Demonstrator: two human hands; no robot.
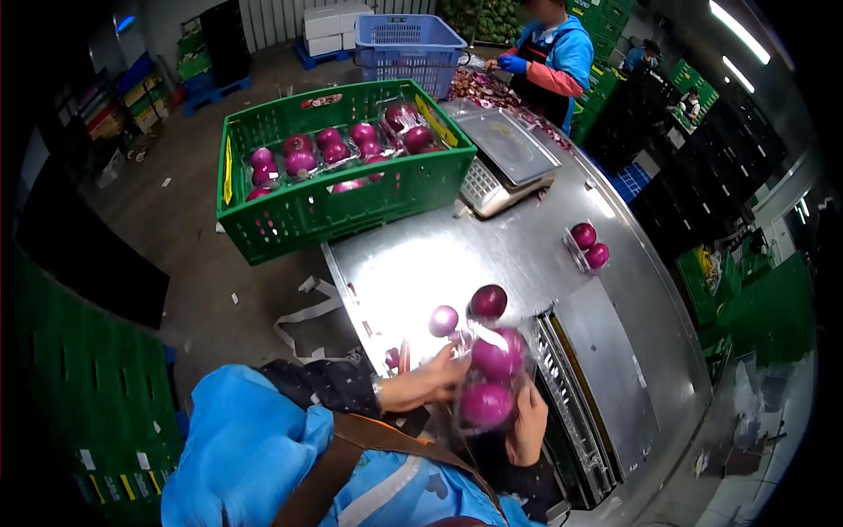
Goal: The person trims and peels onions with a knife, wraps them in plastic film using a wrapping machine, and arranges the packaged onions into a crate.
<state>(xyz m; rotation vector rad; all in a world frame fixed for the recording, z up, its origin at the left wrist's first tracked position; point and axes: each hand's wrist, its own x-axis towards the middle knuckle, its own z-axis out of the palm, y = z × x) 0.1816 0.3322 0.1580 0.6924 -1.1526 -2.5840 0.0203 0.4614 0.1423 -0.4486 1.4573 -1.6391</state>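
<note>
A clear plastic pack of red onions [489, 406] is held up in front of my body, over the near edge of the metal table. Its film looks loose and shiny at the top. My right hand [529, 423] is closed around the pack's right side. On the other side, my left hand [443, 373] has its fingers closed on the pack's left edge, slightly blurred. Just beyond the pack lie two loose red onions, a dark one [488, 302] and a paler one [443, 321]. Onion scraps [392, 358] lie near my left wrist.
A green crate [351, 207] of packed onions stands at the table's far left, beside a weighing scale [505, 145]. Another onion pack [588, 248] rests toward the right. A wrapping machine [584, 404] sits right of my hands. A co-worker [562, 61] stands behind a blue basket [408, 61].
</note>
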